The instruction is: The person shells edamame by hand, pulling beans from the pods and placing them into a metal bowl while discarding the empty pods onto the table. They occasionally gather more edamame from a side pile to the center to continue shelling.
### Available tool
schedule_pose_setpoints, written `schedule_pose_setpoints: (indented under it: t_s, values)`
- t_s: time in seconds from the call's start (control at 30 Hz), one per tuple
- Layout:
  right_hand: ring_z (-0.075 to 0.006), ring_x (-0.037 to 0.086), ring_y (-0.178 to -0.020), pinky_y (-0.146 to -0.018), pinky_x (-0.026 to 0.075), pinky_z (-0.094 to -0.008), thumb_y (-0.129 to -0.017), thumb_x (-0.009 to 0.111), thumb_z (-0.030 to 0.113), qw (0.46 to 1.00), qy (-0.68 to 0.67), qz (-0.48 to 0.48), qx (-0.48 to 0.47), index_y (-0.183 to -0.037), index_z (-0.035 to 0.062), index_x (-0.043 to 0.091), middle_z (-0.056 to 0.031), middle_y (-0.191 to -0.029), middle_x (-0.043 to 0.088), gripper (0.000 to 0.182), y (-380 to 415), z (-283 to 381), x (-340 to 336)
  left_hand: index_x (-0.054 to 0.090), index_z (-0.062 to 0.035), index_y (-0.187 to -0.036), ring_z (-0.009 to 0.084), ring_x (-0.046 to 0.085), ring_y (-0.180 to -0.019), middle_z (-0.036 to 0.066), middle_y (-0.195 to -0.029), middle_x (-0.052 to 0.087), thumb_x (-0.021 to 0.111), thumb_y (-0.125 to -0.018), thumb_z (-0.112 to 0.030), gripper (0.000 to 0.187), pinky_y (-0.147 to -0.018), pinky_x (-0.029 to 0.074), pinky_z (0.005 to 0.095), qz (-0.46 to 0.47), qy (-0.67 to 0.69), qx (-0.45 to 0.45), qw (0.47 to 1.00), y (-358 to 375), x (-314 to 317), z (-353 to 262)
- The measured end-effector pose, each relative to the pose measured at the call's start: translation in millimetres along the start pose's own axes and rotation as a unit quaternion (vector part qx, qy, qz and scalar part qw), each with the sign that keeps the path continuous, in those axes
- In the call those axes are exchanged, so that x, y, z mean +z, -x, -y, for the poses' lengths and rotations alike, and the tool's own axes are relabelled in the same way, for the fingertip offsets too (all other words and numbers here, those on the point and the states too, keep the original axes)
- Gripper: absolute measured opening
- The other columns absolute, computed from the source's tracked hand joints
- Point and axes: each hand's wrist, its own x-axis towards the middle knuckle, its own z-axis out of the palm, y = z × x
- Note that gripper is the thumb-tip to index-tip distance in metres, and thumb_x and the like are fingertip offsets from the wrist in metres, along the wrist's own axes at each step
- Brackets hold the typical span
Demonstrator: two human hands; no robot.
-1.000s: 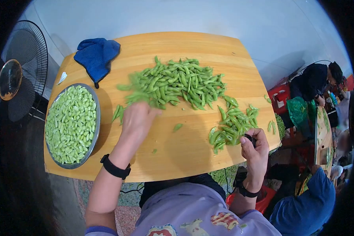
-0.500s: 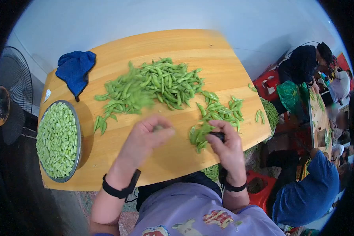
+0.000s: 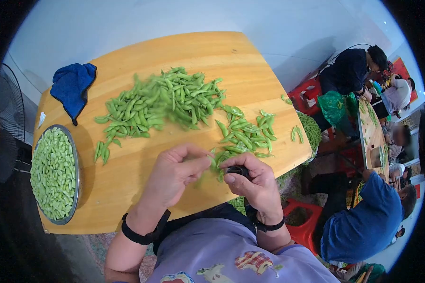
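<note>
Right, we've got our left hand pinched narrow at the fingertips, seemingly on a green soybean pod, blurred where the hands come near each other. Our right hand has thumb and forefinger closed around a small black piece; what it is, we can't tell. The main pod heap lies mid-table, a looser pod pile just beyond our right hand, and shelled soybeans fill the metal bowl on our left.

Where could it slip? That pod has a small grip on it, so a squeeze off-centre might shoot beans sideways. The black piece sits so near the left fingertips that a hurried meeting could nip skin. And with the bowl heaped, a bumped rim would spill beans.

Now the edges: the bowl hides part of the wooden table's left edge, so we can't judge its footing. Two stray pods lie near the right edge, easily swept off by a wide elbow. Our forearms cross the near edge; between left hand and bowl, bare wood gives us sideways room, with only a few pods towards the heap.
</note>
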Motion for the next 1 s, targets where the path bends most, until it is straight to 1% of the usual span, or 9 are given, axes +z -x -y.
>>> schedule_pose_setpoints:
  t_s: [0.13,0.3,0.33,0.6,0.73,0.8,0.83,0.9,1.0]
  values:
    - [-0.0029,0.045,-0.056,-0.049,0.037,-0.018,-0.082,0.059,0.005,0.999,-0.039,0.021,-0.006,-0.099,0.0003,0.055,0.0032,-0.067,0.05,0.018,-0.9,0.7,6.0,0.064,-0.0036,-0.085,0.0022,0.038,-0.05,-0.005,-0.061,0.051,0.061,-0.078,-0.003,0.008,-0.045,0.027,0.0181,0.01,-0.028,0.006,1.0,5.0,0.3,-1.5]
    - [-0.0044,0.047,-0.055,-0.048,0.038,-0.0196,-0.081,0.061,0.005,0.998,0.013,0.037,-0.043,-0.097,-0.0006,0.056,-0.0002,-0.067,0.052,0.017,0.8,5.0,7.6,0.065,-0.0037,-0.084,0.0018,0.039,-0.051,-0.005,-0.059,0.051,0.061,-0.077,-0.003,0.008,-0.046,0.028,0.0177,0.011,-0.086,0.038,0.996,10.3,4.2,-4.6]
    - [-0.0044,0.047,-0.055,-0.048,0.038,-0.0196,-0.081,0.061,0.005,0.998,0.014,0.037,-0.043,-0.097,-0.0006,0.056,-0.0002,-0.067,0.052,0.017,0.9,5.1,7.6,0.064,-0.004,-0.085,0.002,0.041,-0.054,-0.004,-0.065,0.054,0.062,-0.077,-0.003,0.008,-0.048,0.031,0.0166,0.014,-0.099,0.04,0.994,11.3,3.7,-5.9]
    - [-0.0235,0.058,-0.067,-0.059,0.045,-0.0317,-0.075,0.065,0.006,0.966,0.205,0.01,-0.156,-0.091,-0.0017,0.056,-0.0123,-0.075,0.059,0.02,4.8,10.9,13.8,0.064,-0.0048,-0.084,0.0019,0.045,-0.058,-0.004,-0.072,0.058,0.062,-0.076,0.0,0.01,-0.052,0.036,0.0156,0.016,-0.119,0.052,0.991,15.5,2.3,-6.2]
    - [-0.0252,0.058,-0.067,-0.058,0.045,-0.0324,-0.075,0.065,0.007,0.951,0.255,-0.001,-0.174,-0.09,-0.0014,0.057,-0.0129,-0.075,0.06,0.019,4.1,8.4,14.7,0.064,-0.0042,-0.081,0.0028,0.045,-0.06,-0.003,-0.071,0.058,0.061,-0.075,0.002,0.01,-0.053,0.036,0.0167,0.008,-0.187,0.088,0.978,17.6,3.2,-5.7]
    - [-0.021,0.057,-0.066,-0.059,0.044,-0.03,-0.076,0.065,0.007,0.945,0.273,0.003,-0.178,-0.09,-0.0015,0.057,-0.0107,-0.073,0.059,0.018,3.4,6.0,13.9,0.064,-0.0039,-0.08,0.0033,0.045,-0.06,-0.003,-0.071,0.057,0.06,-0.074,0.002,0.01,-0.054,0.036,0.0171,0.013,-0.19,0.094,0.977,17.9,1.8,-5.5]
    - [-0.021,0.057,-0.066,-0.059,0.044,-0.03,-0.076,0.065,0.007,0.946,0.272,0.003,-0.178,-0.09,-0.0015,0.057,-0.0107,-0.073,0.059,0.018,3.6,5.0,13.0,0.064,-0.0034,-0.081,0.0036,0.045,-0.061,-0.003,-0.071,0.056,0.06,-0.075,0.003,0.01,-0.054,0.036,0.0175,0.025,-0.181,0.092,0.979,18.6,1.0,-5.4]
    - [-0.016,0.055,-0.065,-0.059,0.043,-0.0278,-0.076,0.064,0.006,0.992,0.102,0.039,-0.065,-0.09,-0.0018,0.058,-0.0079,-0.072,0.058,0.016,5.0,3.6,10.7,0.064,-0.0029,-0.081,0.0039,0.045,-0.061,-0.003,-0.071,0.055,0.059,-0.075,0.003,0.011,-0.055,0.036,0.0178,0.038,-0.172,0.09,0.98,19.7,-0.3,-4.5]
    - [-0.0125,0.052,-0.065,-0.061,0.043,-0.0268,-0.077,0.063,0.005,0.999,0.023,0.035,-0.01,-0.09,-0.002,0.058,-0.0057,-0.071,0.058,0.016,7.0,9.2,12.9,0.064,-0.0016,-0.081,0.0048,0.045,-0.062,-0.002,-0.072,0.054,0.059,-0.074,0.004,0.011,-0.055,0.036,0.0185,0.072,-0.128,0.102,0.984,20.6,-1.9,-4.0]
